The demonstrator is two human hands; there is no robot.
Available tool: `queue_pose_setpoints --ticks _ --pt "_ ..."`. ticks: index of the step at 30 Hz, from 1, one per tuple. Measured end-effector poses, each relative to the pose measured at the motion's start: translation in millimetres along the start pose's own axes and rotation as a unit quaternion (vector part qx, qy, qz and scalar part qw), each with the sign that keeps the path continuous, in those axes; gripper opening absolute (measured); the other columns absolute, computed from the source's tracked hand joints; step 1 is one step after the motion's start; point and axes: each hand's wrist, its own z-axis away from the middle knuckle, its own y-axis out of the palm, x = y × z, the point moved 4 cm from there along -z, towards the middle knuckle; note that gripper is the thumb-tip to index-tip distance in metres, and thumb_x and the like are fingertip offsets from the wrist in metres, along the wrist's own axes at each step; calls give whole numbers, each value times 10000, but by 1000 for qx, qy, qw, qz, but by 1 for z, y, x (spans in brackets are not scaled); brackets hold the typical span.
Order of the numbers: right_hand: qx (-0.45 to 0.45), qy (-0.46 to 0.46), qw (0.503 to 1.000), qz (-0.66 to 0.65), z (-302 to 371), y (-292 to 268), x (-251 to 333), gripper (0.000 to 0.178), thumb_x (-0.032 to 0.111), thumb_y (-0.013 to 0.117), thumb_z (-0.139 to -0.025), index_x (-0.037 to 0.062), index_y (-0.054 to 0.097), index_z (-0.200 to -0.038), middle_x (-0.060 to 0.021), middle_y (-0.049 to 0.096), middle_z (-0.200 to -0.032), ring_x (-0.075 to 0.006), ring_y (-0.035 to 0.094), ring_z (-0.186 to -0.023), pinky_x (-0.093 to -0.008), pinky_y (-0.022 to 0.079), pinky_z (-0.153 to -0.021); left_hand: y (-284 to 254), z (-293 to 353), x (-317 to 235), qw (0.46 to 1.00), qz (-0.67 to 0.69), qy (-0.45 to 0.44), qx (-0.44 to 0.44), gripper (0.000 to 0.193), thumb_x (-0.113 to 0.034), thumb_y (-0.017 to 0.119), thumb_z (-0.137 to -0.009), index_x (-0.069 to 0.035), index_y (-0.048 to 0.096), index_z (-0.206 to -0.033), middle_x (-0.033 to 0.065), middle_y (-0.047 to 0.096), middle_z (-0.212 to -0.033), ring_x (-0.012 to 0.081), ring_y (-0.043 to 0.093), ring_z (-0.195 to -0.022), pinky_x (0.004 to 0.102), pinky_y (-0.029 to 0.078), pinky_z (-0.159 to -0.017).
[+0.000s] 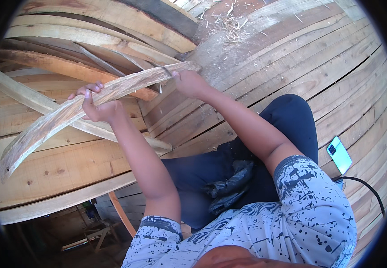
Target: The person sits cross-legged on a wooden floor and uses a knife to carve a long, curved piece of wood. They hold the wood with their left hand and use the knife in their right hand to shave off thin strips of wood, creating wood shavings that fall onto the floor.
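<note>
A long curved piece of rough-hewn wood (pixel 133 85) slants across the left half of the head view, its broad end low at the left. My left hand (pixel 97 105) is closed around the middle of it, fingers over the far edge and thumb on the near side. Close to its narrow far end, my right hand (pixel 189 83) forms a fist. A thin dark blade (pixel 165 70) sticks out of that fist and lies against the wood; its handle is hidden inside my fingers.
Curved timbers (pixel 64 33) and a crossing beam (pixel 37 98) stand at the left. Wood shavings (pixel 231 27) are scattered on the plank floor (pixel 282 67). A light-blue phone (pixel 339 155) and a black cable (pixel 371 190) lie at the right. Crumpled black plastic (pixel 233 185) rests on my lap.
</note>
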Motion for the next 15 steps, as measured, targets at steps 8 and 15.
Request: queue_pose_setpoints --ticks 8,15 --pt "-33 -27 999 10 12 -4 14 520 324 378 -1022 -84 664 -872 -327 654 -878 -513 625 -881 -564 482 -842 1 4 -4 999 -24 19 -10 502 0 543 -696 -93 422 -1175 44 505 -719 176 492 -562 347 457 -557" --pt "-46 -30 998 29 21 8 18 519 319 369 -1026 -78 669 -878 -327 659 -876 -500 636 -896 -571 482 -848 -4 10 -11 997 -61 32 -36 493 6 541 -689 -79 419 -1159 48 495 -702 181 489 -559 342 459 -559"
